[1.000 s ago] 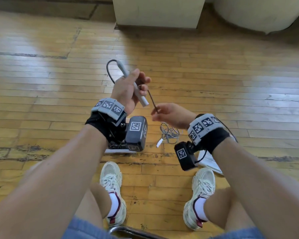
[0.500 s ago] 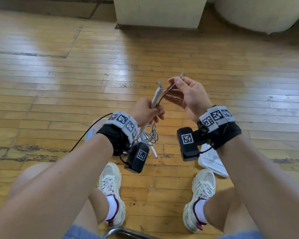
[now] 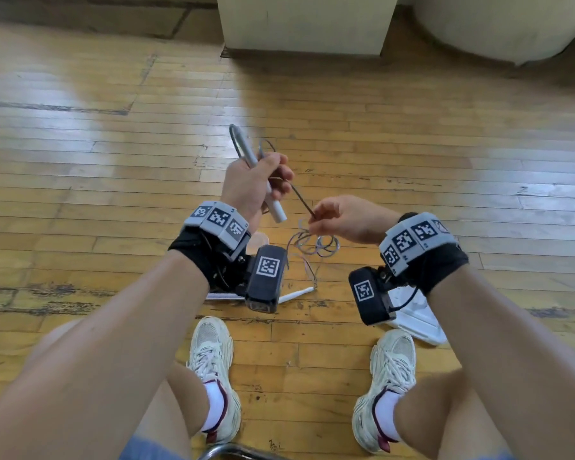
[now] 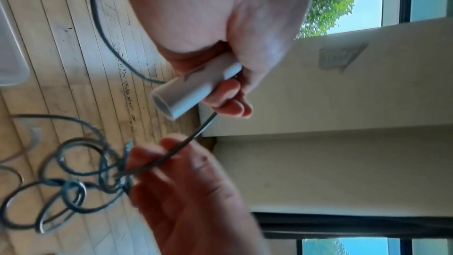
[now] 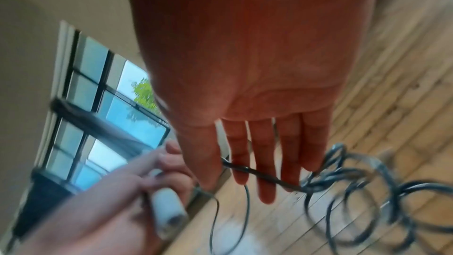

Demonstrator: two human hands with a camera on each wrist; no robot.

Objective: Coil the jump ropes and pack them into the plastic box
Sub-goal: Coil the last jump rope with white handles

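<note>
Left hand (image 3: 251, 180) grips pale grey jump-rope handle (image 3: 258, 172), long axis tilted, open end toward person. Right hand (image 3: 346, 219) pinches thin dark cord (image 3: 301, 197); loose coils (image 3: 312, 244) above wooden floor (image 3: 80, 161). Clear plastic box (image 3: 419, 318) largely hidden behind right wrist.

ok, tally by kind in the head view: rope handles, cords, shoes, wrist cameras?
rope handles: 2 (one gripped by the left hand, one on the floor)
cord: 1 as far as visible, pinched by the right hand
shoes: 2
wrist cameras: 2
Total: 7

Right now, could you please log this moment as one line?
left hand: grips handle | right hand: pinches rope | loose rope on floor
</note>
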